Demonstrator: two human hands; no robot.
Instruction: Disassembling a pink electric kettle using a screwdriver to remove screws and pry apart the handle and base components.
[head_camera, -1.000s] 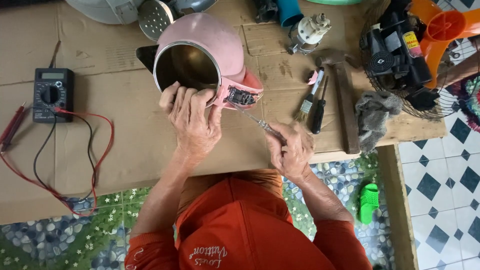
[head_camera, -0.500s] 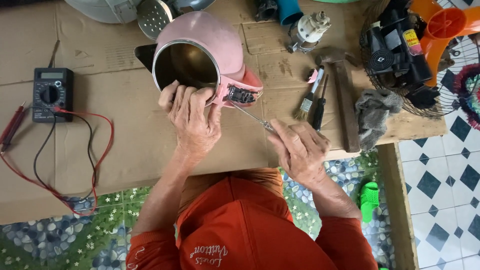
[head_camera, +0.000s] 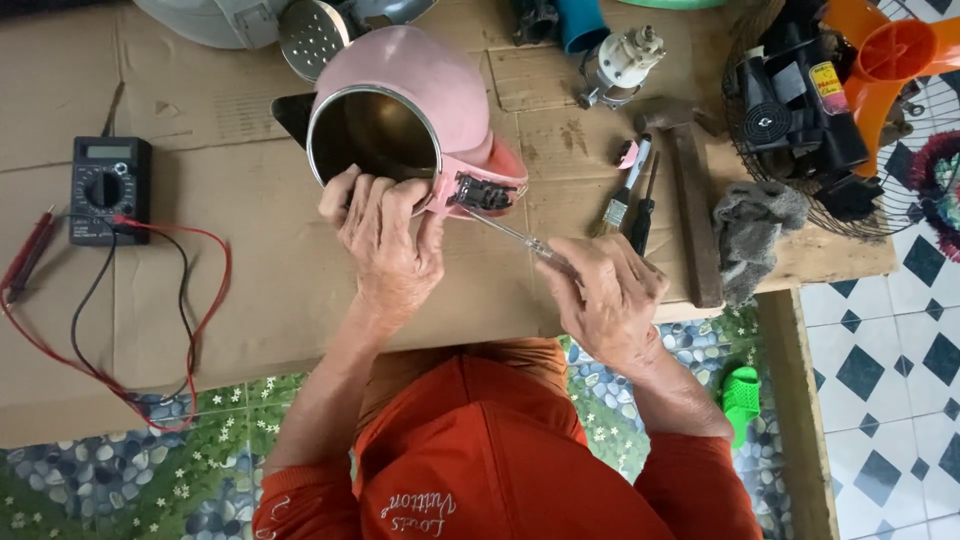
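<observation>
A pink electric kettle (head_camera: 430, 90) lies on its side on the cardboard-covered table (head_camera: 250, 250), its steel mouth facing me. My left hand (head_camera: 385, 240) grips the kettle's rim and handle base, steadying it. My right hand (head_camera: 610, 295) holds a screwdriver (head_camera: 515, 238) whose tip reaches into the opened handle part (head_camera: 482, 192) where dark inner pieces show.
A black multimeter (head_camera: 105, 185) with red and black leads lies at the left. A hammer (head_camera: 690, 200), a brush (head_camera: 625, 190), a small screwdriver (head_camera: 645, 205) and a grey rag (head_camera: 750, 235) lie at the right. Beyond them stands an orange fan (head_camera: 850, 100) with its motor and wire guard.
My right hand has shifted slightly right and down with the screwdriver, whose tip stays at the kettle's handle. The left hand and kettle have hardly moved.
</observation>
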